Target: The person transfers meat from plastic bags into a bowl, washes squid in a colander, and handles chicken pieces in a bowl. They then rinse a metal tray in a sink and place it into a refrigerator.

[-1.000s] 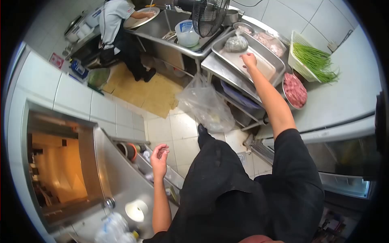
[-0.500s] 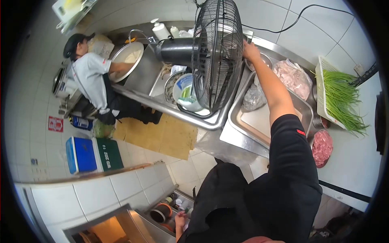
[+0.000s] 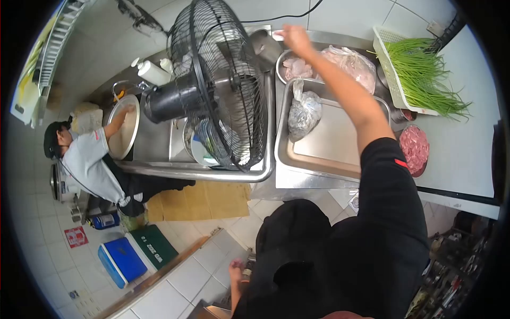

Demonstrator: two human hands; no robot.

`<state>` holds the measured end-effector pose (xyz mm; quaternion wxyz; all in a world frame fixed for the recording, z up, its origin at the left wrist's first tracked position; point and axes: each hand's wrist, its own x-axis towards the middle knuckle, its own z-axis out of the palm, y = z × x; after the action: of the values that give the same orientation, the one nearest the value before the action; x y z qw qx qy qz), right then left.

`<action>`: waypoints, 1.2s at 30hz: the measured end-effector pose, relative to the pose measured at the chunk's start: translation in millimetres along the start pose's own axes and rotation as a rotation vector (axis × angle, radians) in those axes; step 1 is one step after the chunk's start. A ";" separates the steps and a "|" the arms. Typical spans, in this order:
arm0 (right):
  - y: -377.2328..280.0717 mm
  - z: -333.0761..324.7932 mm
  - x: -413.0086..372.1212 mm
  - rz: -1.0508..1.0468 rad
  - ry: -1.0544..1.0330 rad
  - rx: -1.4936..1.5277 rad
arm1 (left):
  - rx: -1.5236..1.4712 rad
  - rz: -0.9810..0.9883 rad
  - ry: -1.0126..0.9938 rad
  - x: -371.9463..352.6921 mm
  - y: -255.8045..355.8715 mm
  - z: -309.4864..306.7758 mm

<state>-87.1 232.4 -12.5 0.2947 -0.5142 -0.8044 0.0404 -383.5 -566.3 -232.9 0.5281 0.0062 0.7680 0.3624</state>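
A fan (image 3: pixel 194 97) is stood left of the steel tray (image 3: pixel 334 133), within whose raised walls a tied plastic bag (image 3: pixel 304 114) is set, probably against drips. Behind-left of the tray, a metal container (image 3: pixel 265 49) is flanked by the right hand (image 3: pixel 295 40), its fingers curled; whether it is gripped cannot be told, nor for the left hand (image 3: pixel 236 270), front-left.

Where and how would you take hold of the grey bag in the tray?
Probably by the neck, from above and the right. The grey bag lies in the tray with its narrow, gathered neck toward the far rim, giving something to pinch, while the fuller body bulges and looks soft. The fan stands to the left, so the right looks freer.
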 end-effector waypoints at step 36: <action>170.9 -90.9 -161.4 0.487 0.282 -0.062 | 0.412 0.852 -0.525 -52.0 262.3 232.9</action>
<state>145.0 153.3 -70.4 0.3695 -0.7017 -0.6090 0.0134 -268.5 -265.2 -85.1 0.4963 0.5109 0.5948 0.3726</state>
